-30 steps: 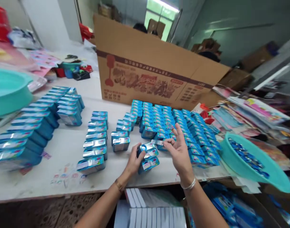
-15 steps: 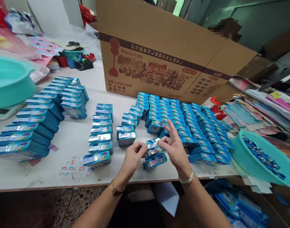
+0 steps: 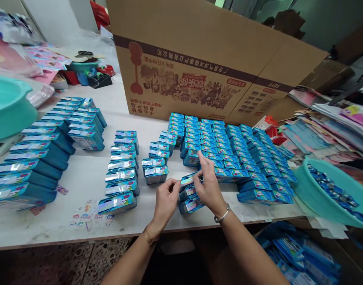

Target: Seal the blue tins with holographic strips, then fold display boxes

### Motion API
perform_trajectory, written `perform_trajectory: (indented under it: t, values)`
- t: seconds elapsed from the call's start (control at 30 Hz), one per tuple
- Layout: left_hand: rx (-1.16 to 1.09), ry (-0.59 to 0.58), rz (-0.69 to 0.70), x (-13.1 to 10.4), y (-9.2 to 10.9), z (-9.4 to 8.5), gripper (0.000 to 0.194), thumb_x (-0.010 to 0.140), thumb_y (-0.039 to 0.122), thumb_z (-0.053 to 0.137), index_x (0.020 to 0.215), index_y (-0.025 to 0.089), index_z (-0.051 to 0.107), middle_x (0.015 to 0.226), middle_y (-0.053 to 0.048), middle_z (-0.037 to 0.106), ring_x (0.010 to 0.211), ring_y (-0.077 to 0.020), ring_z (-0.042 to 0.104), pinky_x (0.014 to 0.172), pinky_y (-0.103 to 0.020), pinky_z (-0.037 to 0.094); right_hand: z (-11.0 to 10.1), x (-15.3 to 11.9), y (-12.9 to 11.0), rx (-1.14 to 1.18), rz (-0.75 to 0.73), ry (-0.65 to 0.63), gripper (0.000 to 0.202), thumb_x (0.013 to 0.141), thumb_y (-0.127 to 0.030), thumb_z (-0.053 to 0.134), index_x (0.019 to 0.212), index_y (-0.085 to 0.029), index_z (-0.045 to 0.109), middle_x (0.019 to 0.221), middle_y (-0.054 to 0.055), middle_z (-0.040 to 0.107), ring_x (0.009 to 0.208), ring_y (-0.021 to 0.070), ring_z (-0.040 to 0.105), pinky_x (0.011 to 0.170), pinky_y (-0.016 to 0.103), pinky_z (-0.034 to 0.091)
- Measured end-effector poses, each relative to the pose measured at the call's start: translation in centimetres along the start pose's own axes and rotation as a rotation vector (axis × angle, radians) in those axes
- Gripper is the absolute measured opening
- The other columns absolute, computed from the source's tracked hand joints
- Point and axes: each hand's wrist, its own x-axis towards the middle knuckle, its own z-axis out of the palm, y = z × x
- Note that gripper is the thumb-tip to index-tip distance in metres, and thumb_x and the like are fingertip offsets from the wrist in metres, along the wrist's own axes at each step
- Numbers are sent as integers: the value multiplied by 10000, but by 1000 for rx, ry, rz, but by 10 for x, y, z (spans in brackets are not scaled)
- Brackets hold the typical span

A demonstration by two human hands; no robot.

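Between my two hands a thin shiny strip (image 3: 187,181) lies over the top of a small blue box, one of a few standing at the table's front. My left hand (image 3: 166,200) pinches the strip's left end between thumb and forefinger. On its other end are the thumb and bent fingers of my right hand (image 3: 208,186), with one finger raised. Just below stands another blue box (image 3: 191,205) with a shiny strip on top. Left of my hands runs a row of blue boxes (image 3: 120,187); a dense block of them (image 3: 223,156) stands behind and to the right.
A big cardboard carton (image 3: 193,51) stands along the back. More blue boxes (image 3: 29,164) line the left, by a teal basin (image 3: 9,107). At right are a teal basin (image 3: 306,190) of small blue-silver pieces and stacked printed sheets (image 3: 332,138). Loose stickers (image 3: 86,217) lie near the front edge.
The view has shifted slightly. My right hand has moved left and lower over the strip, covering more of the boxes. My left hand still pinches its left end.
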Motion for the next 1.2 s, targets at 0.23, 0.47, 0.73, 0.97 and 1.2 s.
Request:
perform_trajectory:
  t: [0.23, 0.47, 0.73, 0.97, 1.2]
  values:
    - [-32, 7, -24, -2, -12, 10, 332, 822, 466, 592, 673, 170, 600, 614, 22, 556, 595, -125, 474, 584, -234, 397, 8, -4, 9, -129, -58, -37, 785, 891, -61, 394, 1582, -349, 157, 1467, 136, 352, 1285, 262, 497, 1021, 460, 490]
    - [17, 36, -46, 5, -30, 12, 353, 784, 500, 621, 661, 169, 595, 609, 6, 579, 581, -136, 510, 570, -254, 413, 10, -2, 14, -279, -54, 48, 793, 880, -79, 432, 1586, -305, 151, 1544, 142, 241, 1467, 311, 248, 1129, 542, 366]
    - [58, 1, 199, -16, -42, 4, 785, 735, 485, 729, 1398, 177, 441, 1382, -186, 535, 1300, -334, 513, 1034, -470, 447, -31, -12, 45, -280, -62, 261, 840, 878, -75, 414, 1592, -318, 43, 1601, 144, 192, 1378, 304, 429, 1001, 499, 513]
    - [320, -249, 439, -10, -38, 14, 1147, 610, 304, 832, 1551, 217, 183, 1529, -209, 358, 1430, -416, 337, 1166, -569, 305, -54, -26, 81, -600, -127, 100, 1006, 821, -62, 494, 1571, -257, -147, 1653, 187, -20, 1487, 397, 216, 1093, 642, 354]
    - [357, -65, 425, 7, -35, 23, 1078, 665, 369, 806, 1535, 215, 188, 1499, -214, 363, 1420, -412, 336, 1157, -588, 302, -56, -24, 97, -800, -181, 47, 985, 876, -72, 502, 1560, -287, -172, 1647, 230, -14, 1361, 362, 443, 1049, 578, 382]
